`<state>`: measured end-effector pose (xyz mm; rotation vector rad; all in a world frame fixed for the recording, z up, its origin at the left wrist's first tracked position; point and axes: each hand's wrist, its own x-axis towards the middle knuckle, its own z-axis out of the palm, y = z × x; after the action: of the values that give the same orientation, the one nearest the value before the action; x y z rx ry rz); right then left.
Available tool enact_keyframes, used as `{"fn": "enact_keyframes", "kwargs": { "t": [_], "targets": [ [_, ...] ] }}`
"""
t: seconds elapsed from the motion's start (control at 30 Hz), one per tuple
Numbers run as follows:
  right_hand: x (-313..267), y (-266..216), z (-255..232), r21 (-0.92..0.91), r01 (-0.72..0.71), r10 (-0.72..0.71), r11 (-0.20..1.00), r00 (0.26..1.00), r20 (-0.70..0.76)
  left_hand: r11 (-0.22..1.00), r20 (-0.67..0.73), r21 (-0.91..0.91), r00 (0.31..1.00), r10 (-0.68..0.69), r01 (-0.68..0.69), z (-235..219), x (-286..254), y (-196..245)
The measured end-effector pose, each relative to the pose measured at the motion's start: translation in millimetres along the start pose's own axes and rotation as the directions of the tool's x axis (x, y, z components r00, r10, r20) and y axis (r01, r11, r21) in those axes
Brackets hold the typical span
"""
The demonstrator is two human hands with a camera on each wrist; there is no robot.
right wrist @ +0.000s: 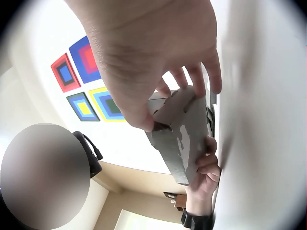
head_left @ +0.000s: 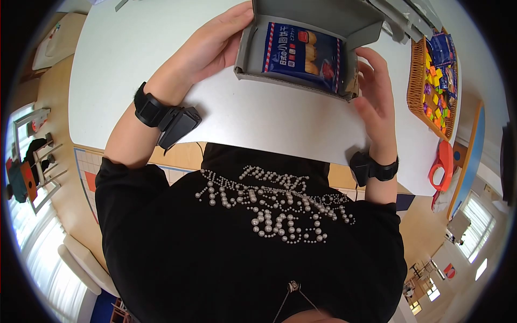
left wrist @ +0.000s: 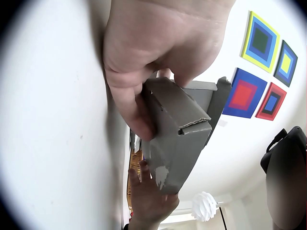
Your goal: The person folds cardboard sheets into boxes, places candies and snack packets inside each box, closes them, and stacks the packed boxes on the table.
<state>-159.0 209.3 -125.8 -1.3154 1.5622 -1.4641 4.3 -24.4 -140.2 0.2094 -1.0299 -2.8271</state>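
Note:
An open grey cardboard box (head_left: 318, 15) with its lid raised is at the far middle of the white table. Inside lies a dark blue packet (head_left: 296, 59) printed with round biscuits and a red-and-white striped edge. My left hand (head_left: 218, 46) grips the box's left end, its fingers behind the wall. At the right end, my right hand (head_left: 377, 89) holds the box, thumb by the near corner and fingers along the side. In the right wrist view the right thumb is at a torn corner of the box (right wrist: 165, 143), and pale scuffs mark the cardboard.
A wicker basket (head_left: 416, 89) with colourful wrapped sweets and blue packets stands at the table's right. Nearer me, by the right edge, lies a red object (head_left: 442, 167) with a round opening. Behind the box are metal parts (head_left: 396, 21). The white table (head_left: 258, 116) reaches close to my body.

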Motion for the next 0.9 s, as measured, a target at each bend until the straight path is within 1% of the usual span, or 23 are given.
{"fn": "enact_keyframes", "kwargs": {
  "t": [0.03,0.1,0.13,0.17,0.2,0.23,0.3,0.4,0.43,0.47,0.53,0.57,0.6,0.63,0.67,0.7,0.73,0.8,0.83,0.87,0.9],
  "targets": [
    [1.0,2.4,-2.9,-0.002,0.019,-0.019,1.000,1.000,-0.008,1.000,0.000,0.000,1.000,-0.001,0.001,-5.4,-0.9,-0.6],
    [0.0,4.3,-3.6,-0.005,0.038,-0.038,0.999,0.999,-0.016,0.981,0.000,0.193,1.000,-0.015,0.014,-25.3,-4.4,-2.4],
    [-1.6,4.5,-2.4,-0.007,0.014,-0.015,1.000,0.999,-0.051,0.981,0.000,0.193,1.000,-0.015,0.015,-30.4,-5.0,-2.6],
    [-2.5,4.6,-1.5,-0.007,-0.009,0.008,1.000,0.996,-0.086,0.988,0.032,0.152,0.999,-0.015,0.010,-34.0,-5.4,-2.6],
    [-2.7,4.8,-1.1,-0.007,-0.009,0.009,1.000,0.996,-0.086,0.994,0.065,0.110,0.998,-0.014,0.007,-35.3,-5.5,-2.5],
    [-2.8,5.0,-0.7,0.005,0.014,-0.013,1.000,0.997,-0.072,0.994,0.065,0.110,0.998,-0.015,0.007,-34.3,-5.7,-2.9],
    [-2.9,5.4,0.1,0.017,0.037,-0.036,0.999,0.998,-0.058,0.972,-0.031,0.236,0.999,0.009,-0.002,-28.4,-6.1,-3.1],
    [-2.5,5.6,1.5,0.036,0.050,-0.047,0.998,0.995,-0.082,0.959,-0.045,0.282,0.999,0.000,0.012,-31.9,-5.1,-7.0],
    [-1.9,5.6,3.2,0.085,0.048,-0.038,0.995,0.992,-0.121,0.959,-0.046,0.281,0.999,0.001,0.012,-30.2,-5.3,-7.4],
    [-1.2,5.7,5.1,0.135,0.049,-0.027,0.990,0.987,-0.158,0.955,-0.070,0.298,0.997,0.013,0.009,-27.0,-5.4,-8.1],
    [-1.0,4.4,10.4,0.157,0.044,-0.015,0.987,0.983,-0.184,0.950,-0.096,0.314,0.995,0.027,0.005,-24.3,-5.0,-10.2],
    [-1.8,3.6,11.9,0.178,0.040,-0.002,0.983,0.978,-0.210,0.926,-0.121,0.377,0.990,0.071,-0.020,-24.3,-4.8,-12.1],
    [-4.8,4.4,10.9,0.177,0.039,-0.002,0.983,0.978,-0.209,0.897,-0.143,0.440,0.983,0.117,-0.043,-24.5,-4.7,-13.2],
    [-9.0,6.8,8.7,0.148,-0.012,0.037,0.989,0.985,-0.168,0.897,-0.143,0.440,0.983,0.117,-0.043,-25.1,-5.2,-12.9],
    [-11.0,8.1,7.6,0.116,-0.062,0.077,0.991,0.989,-0.128,0.873,-0.166,0.486,0.978,0.130,-0.033,-26.1,-6.2,-12.2],
    [-8.8,6.6,7.9,0.116,-0.062,0.077,0.991,0.989,-0.127,0.847,-0.188,0.531,0.972,0.143,-0.022,-26.7,-7.5,-11.8],
    [-4.7,4.1,7.6,0.136,-0.056,0.069,0.989,0.993,-0.098,0.847,-0.188,0.531,0.971,0.144,-0.023,-24.2,-7.9,-10.3],
    [-3.6,2.7,7.7,0.155,-0.050,0.062,0.987,0.996,-0.070,0.719,0.000,0.680,0.981,0.196,-0.144,-17.1,-9.0,-6.0],
    [-5.6,2.5,8.2,0.184,-0.066,0.077,0.981,0.996,-0.052,0.719,-0.001,0.679,0.980,0.197,-0.144,-19.8,-9.7,-10.1],
    [-7.2,2.5,8.7,0.213,-0.083,0.092,0.974,0.995,-0.034,0.775,-0.106,0.612,0.955,0.276,-0.156,-23.0,-10.8,-16.8],
    [-7.7,2.5,9.7,0.213,-0.083,0.092,0.974,0.995,-0.033,0.822,-0.215,0.541,0.915,0.341,-0.179,-24.5,-11.2,-20.1]
  ]
}}
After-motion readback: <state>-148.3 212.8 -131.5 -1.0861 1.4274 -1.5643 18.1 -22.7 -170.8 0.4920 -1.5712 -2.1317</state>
